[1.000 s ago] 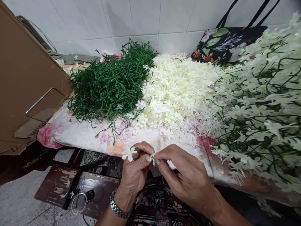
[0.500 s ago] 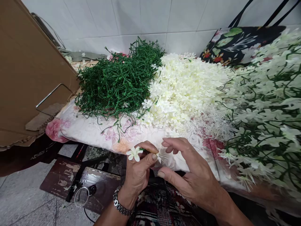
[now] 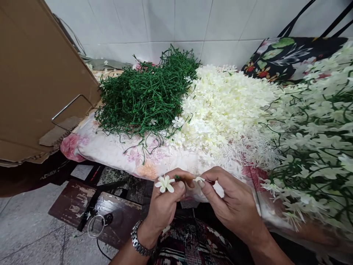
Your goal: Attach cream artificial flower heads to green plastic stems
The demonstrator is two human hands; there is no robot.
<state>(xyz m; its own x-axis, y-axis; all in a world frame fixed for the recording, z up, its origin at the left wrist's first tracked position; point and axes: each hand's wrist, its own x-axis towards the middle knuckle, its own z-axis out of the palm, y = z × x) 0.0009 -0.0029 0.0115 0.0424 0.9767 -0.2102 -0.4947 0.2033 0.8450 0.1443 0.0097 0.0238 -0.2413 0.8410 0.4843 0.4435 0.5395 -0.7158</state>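
Observation:
Between the thumb and fingers of my left hand is a green artificial flower stem, mostly hidden by the fingers. A white artificial flower sticks out at its left side. My right hand is closed in a pinch on white flower petals, close to the left fingertips but apart from the stem. More white petal shows at its fingers. In front of the hands lie a heap of green stems, a heap of loose white blossoms and thin white stamens.
Assembled white flower sprays are piled on the right. A cardboard box stands at the left. The floral cloth covers the work surface. A dark floral bag leans against the tiled wall. Below left is a worn wooden bench.
My right hand has gone from spread fingers to a pinch on white petals near the left hand. The white stamens at the left fingertips no longer show. The view has shifted slightly.

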